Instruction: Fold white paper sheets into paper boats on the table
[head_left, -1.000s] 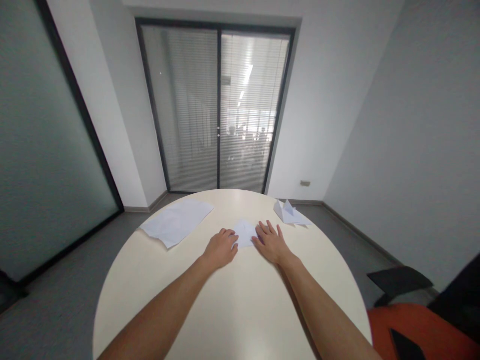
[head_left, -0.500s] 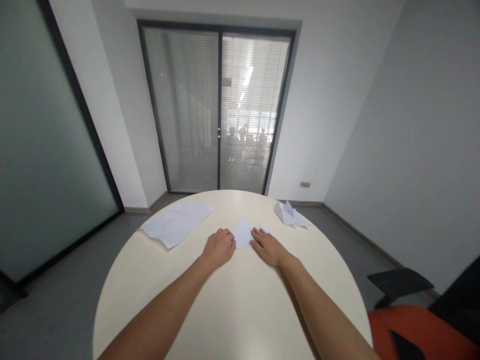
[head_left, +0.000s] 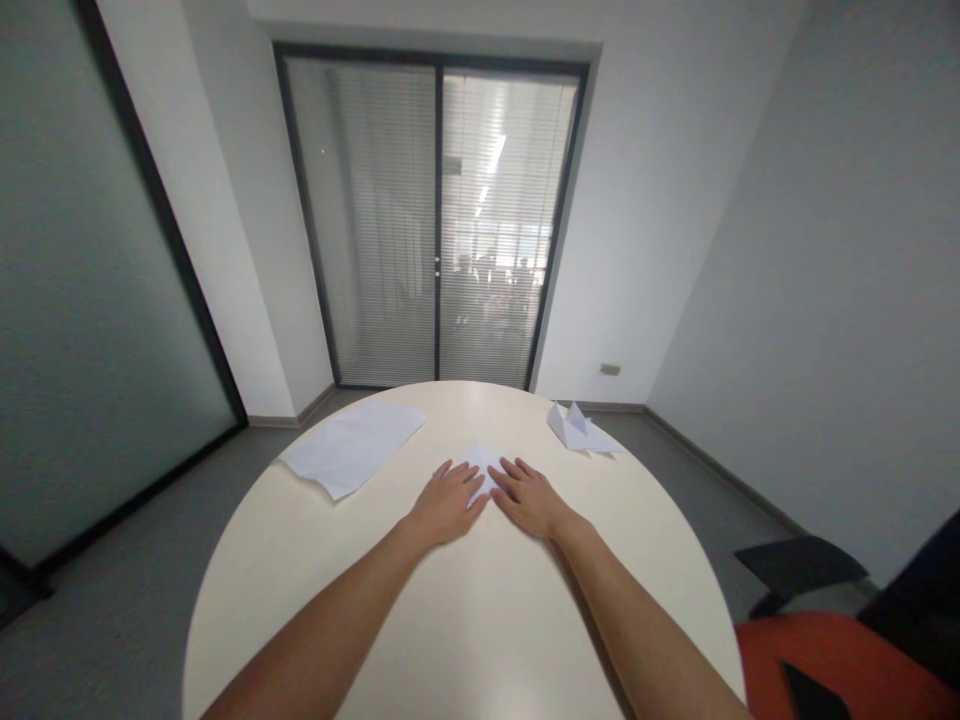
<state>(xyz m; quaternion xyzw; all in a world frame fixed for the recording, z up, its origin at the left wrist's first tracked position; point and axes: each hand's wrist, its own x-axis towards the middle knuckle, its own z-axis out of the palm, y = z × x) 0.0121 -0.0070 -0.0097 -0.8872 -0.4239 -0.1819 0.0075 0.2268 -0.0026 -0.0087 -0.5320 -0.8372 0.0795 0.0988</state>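
Note:
A small folded sheet of white paper (head_left: 480, 457) lies on the round table between my hands, its far end coming to a point. My left hand (head_left: 448, 500) rests on its left part, palm down with the fingers spread. From the other side, my right hand (head_left: 529, 496) lies flat with its fingers stretched over the right part of the paper. Both thumbs are close together near the paper's front edge. Much of the paper is hidden beneath the hands, so its full fold cannot be made out.
A larger white sheet (head_left: 356, 447) lies at the table's far left. Folded white paper pieces (head_left: 581, 432) with upright points sit at the far right edge. The pale round table (head_left: 465, 630) fills the front. An orange chair (head_left: 832, 655) stands at the right.
My left hand has opened from curled fingers to spread ones and shifted slightly right over the paper. My right hand has moved slightly, and less of the paper shows now.

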